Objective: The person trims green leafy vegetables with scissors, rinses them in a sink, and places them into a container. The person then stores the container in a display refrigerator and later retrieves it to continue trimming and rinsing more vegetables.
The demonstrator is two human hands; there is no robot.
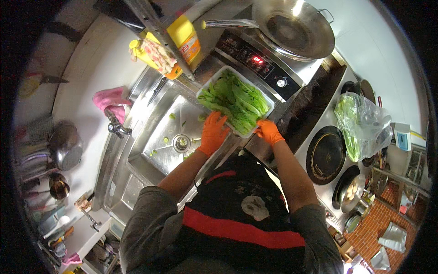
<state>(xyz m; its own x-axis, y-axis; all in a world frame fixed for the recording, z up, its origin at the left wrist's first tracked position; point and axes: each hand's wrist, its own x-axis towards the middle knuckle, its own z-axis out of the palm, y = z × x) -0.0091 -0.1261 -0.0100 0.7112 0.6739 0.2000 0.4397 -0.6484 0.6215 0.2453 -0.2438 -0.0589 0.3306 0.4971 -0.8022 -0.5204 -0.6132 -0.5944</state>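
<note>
A white plastic tray [270, 107] full of green leafy lettuce [236, 99] stands between the sink and the induction cooker. My left hand [213, 134], in an orange glove, lies with spread fingers at the tray's near left edge, its fingertips by the leaves. My right hand [269, 132], gloved the same way, has its fingers bent around the near right corner of the tray. The stainless steel sink [164, 137] to the left holds small green scraps around its drain.
Behind the tray is an induction cooker [260, 65] with a large steel wok [291, 30] on it. Yellow bottles [181, 30] stand behind the sink, near a faucet [118, 128] with a pink cloth [109, 99]. At right, bagged lettuce [356, 126] lies beside round black plates [326, 154].
</note>
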